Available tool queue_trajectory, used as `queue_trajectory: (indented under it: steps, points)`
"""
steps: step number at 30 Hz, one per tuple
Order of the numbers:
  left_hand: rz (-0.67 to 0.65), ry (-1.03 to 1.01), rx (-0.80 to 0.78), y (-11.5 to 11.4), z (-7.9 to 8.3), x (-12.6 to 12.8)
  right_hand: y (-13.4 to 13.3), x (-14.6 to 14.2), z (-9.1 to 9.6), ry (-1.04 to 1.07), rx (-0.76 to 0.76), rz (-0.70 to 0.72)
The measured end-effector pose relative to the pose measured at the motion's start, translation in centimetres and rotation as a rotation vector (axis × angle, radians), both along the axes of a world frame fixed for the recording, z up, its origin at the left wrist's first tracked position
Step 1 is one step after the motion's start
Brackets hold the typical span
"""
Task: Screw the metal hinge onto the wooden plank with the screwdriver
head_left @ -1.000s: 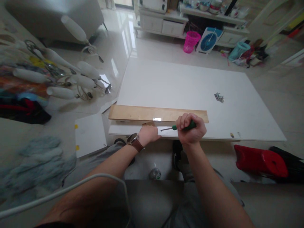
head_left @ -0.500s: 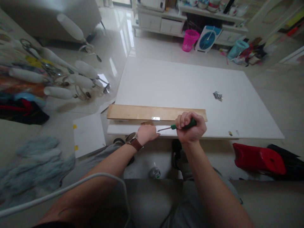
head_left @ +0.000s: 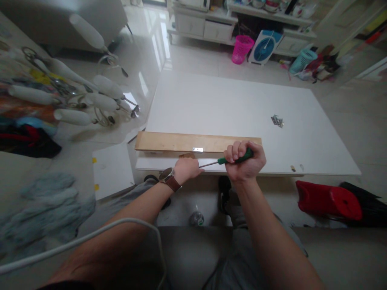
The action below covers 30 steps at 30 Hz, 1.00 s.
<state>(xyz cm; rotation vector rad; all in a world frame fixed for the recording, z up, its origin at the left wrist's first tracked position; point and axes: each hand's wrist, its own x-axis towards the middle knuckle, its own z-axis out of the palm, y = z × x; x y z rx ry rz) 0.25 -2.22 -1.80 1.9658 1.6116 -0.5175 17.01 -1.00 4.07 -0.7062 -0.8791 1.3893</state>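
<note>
Your right hand [head_left: 246, 163] has drifted slightly up and to the right since a second ago, and the screwdriver [head_left: 222, 160] now tilts a touch more, its handle end raised. That hand is closed in a fist around the green handle, which lies over the near edge of the white tabletop [head_left: 229, 104], with the shaft pointing left towards your left hand [head_left: 186, 169]. Your left hand sits at the same near edge, its fingers curled in by the screwdriver tip. Whether they pinch anything cannot be made out. A wristwatch [head_left: 167, 177] is on that arm. Just beyond both hands, a long wooden board [head_left: 169, 141] lies flat along the near edge, with a small metal plate [head_left: 197, 149] on its near side and a small brown piece [head_left: 186, 155] right by your left hand. A little heap of screws [head_left: 277, 120] lies well apart, towards the right edge.
</note>
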Motion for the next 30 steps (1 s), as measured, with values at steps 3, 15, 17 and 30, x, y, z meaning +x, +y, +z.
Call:
queue_trajectory:
  steps: [3, 15, 17, 30]
  points:
    - [-0.003, -0.002, 0.015, -0.11, 0.06, 0.08, 0.04, -0.01, -0.07, 0.027, -0.025, -0.019]
    - [-0.02, -0.008, 0.016, -0.24, -0.36, 0.08, 0.06, -0.14, -0.17, 0.103, -0.028, -0.016]
    - [-0.02, -0.005, 0.024, -0.29, -0.34, 0.17, 0.08, -0.13, -0.16, 0.106, -0.022, -0.011]
    - [-0.008, 0.007, 0.03, -0.47, -0.04, 0.35, 0.07, -0.23, 0.32, 0.112, -0.083, -0.059]
